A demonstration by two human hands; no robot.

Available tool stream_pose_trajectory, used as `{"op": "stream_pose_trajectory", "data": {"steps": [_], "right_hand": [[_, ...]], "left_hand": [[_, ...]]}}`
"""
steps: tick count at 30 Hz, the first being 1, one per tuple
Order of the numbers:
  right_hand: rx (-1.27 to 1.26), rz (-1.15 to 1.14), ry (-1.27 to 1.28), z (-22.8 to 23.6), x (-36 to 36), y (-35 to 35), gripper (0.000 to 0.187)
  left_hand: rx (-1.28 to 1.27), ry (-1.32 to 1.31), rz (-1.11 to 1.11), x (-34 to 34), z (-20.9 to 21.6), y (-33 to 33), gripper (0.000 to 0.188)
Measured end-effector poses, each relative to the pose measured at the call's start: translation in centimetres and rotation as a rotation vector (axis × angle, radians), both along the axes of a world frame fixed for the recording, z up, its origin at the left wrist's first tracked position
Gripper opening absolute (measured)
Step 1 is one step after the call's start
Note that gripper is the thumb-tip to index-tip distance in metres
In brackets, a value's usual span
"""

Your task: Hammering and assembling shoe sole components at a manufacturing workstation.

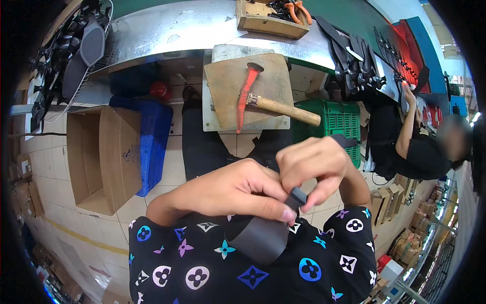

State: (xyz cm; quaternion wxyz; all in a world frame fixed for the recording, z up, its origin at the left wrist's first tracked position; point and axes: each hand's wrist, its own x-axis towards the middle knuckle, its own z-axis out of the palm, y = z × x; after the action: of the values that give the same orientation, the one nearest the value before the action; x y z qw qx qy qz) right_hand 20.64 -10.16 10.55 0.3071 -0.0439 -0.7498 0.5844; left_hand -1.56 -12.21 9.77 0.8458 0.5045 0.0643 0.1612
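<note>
In front of my chest I hold a wide black strap (260,239), its lower part curled in a loop. My left hand (240,190) is closed on it, thumb and fingers pressed by a small dark block-like end piece (296,196). My right hand (314,162) is closed too, fingers bent above that piece with the thumb beside it. A dark rounded end (344,141) sticks out behind my right hand; whether it belongs to the strap I cannot tell. Beyond my hands, a hammer (283,109) with a red head and wooden handle lies on a brown board (223,76).
A metal-topped bench (177,30) runs across the far side, bearing a wooden tray (268,25) with orange-handled pliers (298,11). Black straps (354,61) lie at its right. An open carton (104,157), a blue crate (154,147) and a green crate (329,119) flank me. A person (420,147) sits at right.
</note>
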Motion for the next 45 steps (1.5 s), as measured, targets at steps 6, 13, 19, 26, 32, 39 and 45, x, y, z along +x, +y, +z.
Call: {"op": "stream_pose_trajectory", "data": {"steps": [6,13,19,26,32,39,45], "right_hand": [[0.098,-0.003,0.158,-0.4,-0.5,0.2,0.038],[0.582,-0.91,-0.674,-4.6,1.0,2.0,0.065],[0.359,-1.291,-1.095,-11.3,4.4,-1.8,0.029],[-0.565,-1.196,-0.21,-13.1,5.7,-6.3,0.034],[-0.412,-1.331,-0.134,-5.5,5.3,-6.1,0.022],[0.57,-1.258,0.19,-0.3,1.6,-4.6,0.021],[0.28,-1.343,-0.505,0.7,0.2,-1.7,0.02]], "left_hand": [[0.119,0.05,-0.119,0.5,1.0,1.5,0.017],[0.367,0.372,0.487,0.1,-0.5,3.0,0.017],[0.602,0.425,1.118,-0.3,-2.2,4.6,0.021],[0.667,0.51,1.241,3.6,-5.8,10.4,0.019],[1.384,0.867,1.114,3.0,-11.4,12.5,0.028],[1.405,0.919,0.989,2.2,-11.3,11.9,0.051],[1.304,0.995,0.894,1.2,-11.7,12.2,0.058]]}}
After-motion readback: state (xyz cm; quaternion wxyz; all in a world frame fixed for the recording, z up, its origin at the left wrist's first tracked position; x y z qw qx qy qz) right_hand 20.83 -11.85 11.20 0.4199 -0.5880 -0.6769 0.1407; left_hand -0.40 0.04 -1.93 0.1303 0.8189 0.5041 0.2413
